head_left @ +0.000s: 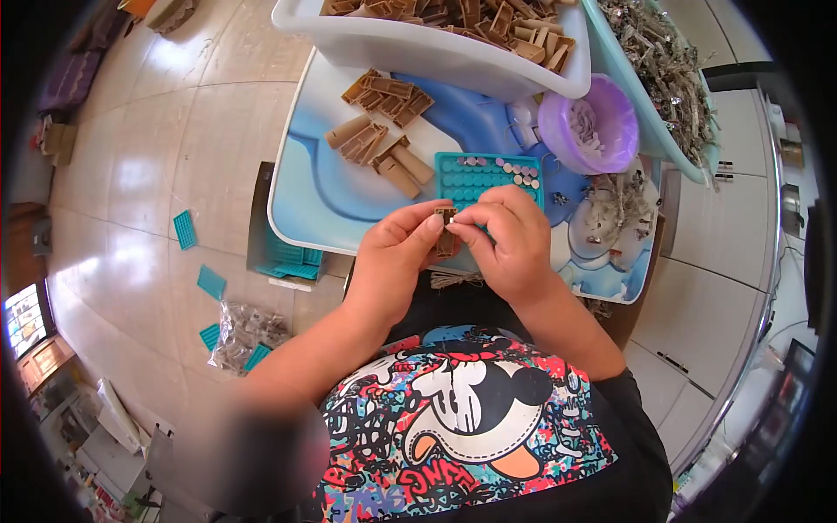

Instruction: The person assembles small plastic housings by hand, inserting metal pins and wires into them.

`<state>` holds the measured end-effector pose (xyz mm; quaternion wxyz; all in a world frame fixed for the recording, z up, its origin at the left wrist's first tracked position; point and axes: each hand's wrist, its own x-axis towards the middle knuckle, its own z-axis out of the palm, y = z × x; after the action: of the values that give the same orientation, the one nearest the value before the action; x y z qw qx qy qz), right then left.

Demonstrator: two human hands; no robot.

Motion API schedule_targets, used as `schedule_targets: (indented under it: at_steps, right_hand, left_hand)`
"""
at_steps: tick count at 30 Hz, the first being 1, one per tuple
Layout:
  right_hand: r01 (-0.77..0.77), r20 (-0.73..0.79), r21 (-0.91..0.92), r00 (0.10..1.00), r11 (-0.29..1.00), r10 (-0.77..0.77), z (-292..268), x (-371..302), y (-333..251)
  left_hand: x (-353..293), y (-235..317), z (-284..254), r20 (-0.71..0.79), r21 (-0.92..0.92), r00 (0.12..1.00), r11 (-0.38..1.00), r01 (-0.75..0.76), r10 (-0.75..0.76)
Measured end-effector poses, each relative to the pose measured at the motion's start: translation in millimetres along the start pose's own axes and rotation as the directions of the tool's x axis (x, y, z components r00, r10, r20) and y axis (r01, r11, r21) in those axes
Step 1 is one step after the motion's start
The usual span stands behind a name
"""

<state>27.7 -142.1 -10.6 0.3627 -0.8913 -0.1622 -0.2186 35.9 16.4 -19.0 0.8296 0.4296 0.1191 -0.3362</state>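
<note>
Between my two hands is a small brown plastic casing [445, 242], held upright near the table's front edge. My left hand [391, 257] is closed round its left side, with the thumb on its upper part. My right hand [513, 242] pinches a tiny white piece [451, 223] against the casing's open face; the fingers hide most of that piece. Just beyond my right hand lies a teal tray [446, 179] with rows of cups, several holding small round whitish and purple pieces. Loose brown casings [384, 96] lie in piles to the far left of the tray.
A white tub [418, 52] heaped with brown casings stands at the back of the blue-and-white table [336, 196]. Right of it are a purple bowl [623, 109] and a pale green basin [649, 109] of metallic parts. Teal trays [184, 229] and a clear bag [244, 331] lie on the floor.
</note>
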Motion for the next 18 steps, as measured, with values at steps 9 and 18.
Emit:
schedule_targets:
  at_steps: [9, 18]
  right_hand:
    - [-0.060, 0.063, 0.075, 0.996, 0.995, 0.055, -1.2, 1.1, -3.7]
    - [-0.118, 0.015, -0.297, 0.992, 0.948, 0.128, -2.9, 25.3, 39.7]
  left_hand:
    - [-0.1, -0.6, 1.7, -0.044, -0.028, 0.999, 1.000, 0.008, -0.010]
    - [0.1, 2.5, 0.9, -0.033, -0.045, 0.999, 0.999, 0.025, -0.027]
